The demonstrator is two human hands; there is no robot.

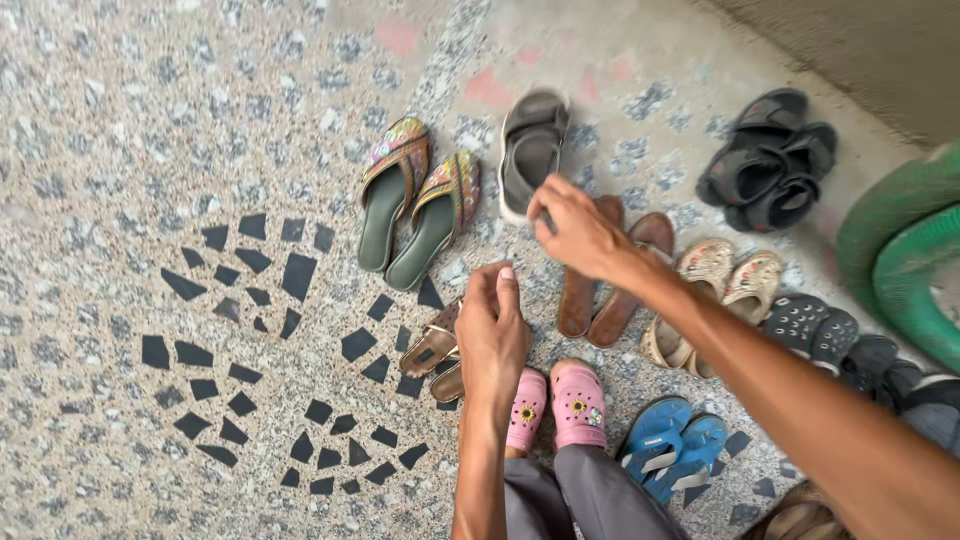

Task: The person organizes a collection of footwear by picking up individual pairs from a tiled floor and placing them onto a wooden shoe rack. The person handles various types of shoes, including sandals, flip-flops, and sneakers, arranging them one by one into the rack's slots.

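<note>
My left hand (492, 335) hangs low with its fingers bent together, right beside a pair of bronze sandals (432, 350) whose inner ends it hides. Whether it grips them does not show. My right hand (577, 232) hovers over a pair of brown flat sandals (590, 300), fingers loosely curled with nothing in them. Its fingertips are close to the heel of a single grey sandal (530, 150). My feet wear pink clogs (578, 400) with flower charms.
Several pairs lie on the speckled floor: embroidered green-soled slides (415, 205), black sandals (768, 160), beige sandals (715, 290), dark clogs (812, 328), blue slippers (672, 445). A green hose (900, 250) curls at the right. A wall runs along the top right.
</note>
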